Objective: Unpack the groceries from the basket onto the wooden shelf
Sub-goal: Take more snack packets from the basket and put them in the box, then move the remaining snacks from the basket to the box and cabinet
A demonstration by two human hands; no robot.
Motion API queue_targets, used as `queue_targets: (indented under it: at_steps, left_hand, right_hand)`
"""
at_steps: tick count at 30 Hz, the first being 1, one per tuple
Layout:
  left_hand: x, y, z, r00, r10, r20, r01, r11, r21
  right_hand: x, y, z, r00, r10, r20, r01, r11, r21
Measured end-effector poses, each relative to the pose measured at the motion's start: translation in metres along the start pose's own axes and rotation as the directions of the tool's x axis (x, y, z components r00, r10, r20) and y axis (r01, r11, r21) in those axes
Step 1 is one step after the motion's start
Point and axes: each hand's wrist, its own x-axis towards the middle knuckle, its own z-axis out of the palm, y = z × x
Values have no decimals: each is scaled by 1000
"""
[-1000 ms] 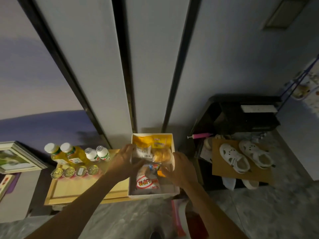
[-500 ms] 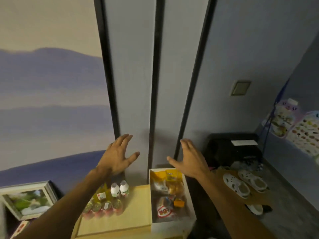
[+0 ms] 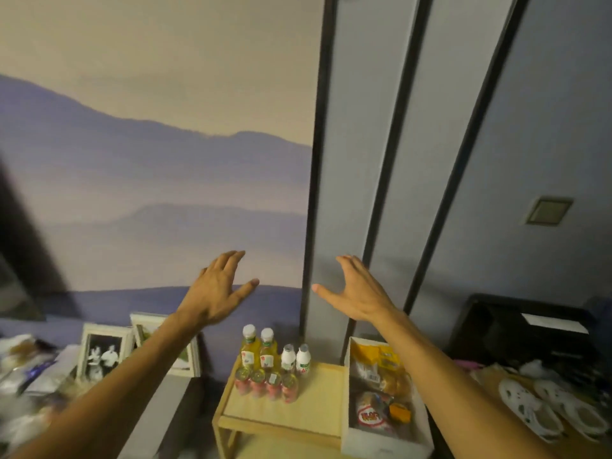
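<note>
Both hands (image 3: pixel 217 293) (image 3: pixel 356 293) spread, empty, basket (image 3: pixel 385 450) packs blurry, shelf (image 3: pixel 298 409) btm cut off

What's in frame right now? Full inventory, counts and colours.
wooden shelf: 1, pale wood, centre bottom
juice bottles: 2, yellow, white caps, shelf back left
milk bottles: 2, white, beside the juice
cans: 4, red, row in front of the bottles
basket: 1, white, right end of shelf
snack packets: several, yellow and red-white, inside basket
picture frames: 2, white, left
shoes: 2, white, right
left hand: raised, open, empty
right hand: raised, open, empty
</note>
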Motion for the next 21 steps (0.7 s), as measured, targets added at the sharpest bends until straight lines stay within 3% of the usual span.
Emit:
queue_targets:
  at_steps: [8, 12, 21]
  left_hand:
    - [-171, -72, -96, 937, -321, -136, 339, 929, 147]
    - [-266, -111, -142, 851, -490, -187, 519, 840, 160]
    - [-453, -230, -239, 633, -692, -348, 767, 623, 154]
  right_hand:
    - [0, -139, 71, 925, -365, 110, 361, 931, 54]
    - [-20, -234, 116, 828, -516, 221, 498, 857, 132]
    - [-80, -466, 221, 625, -700, 346, 669, 708, 225]
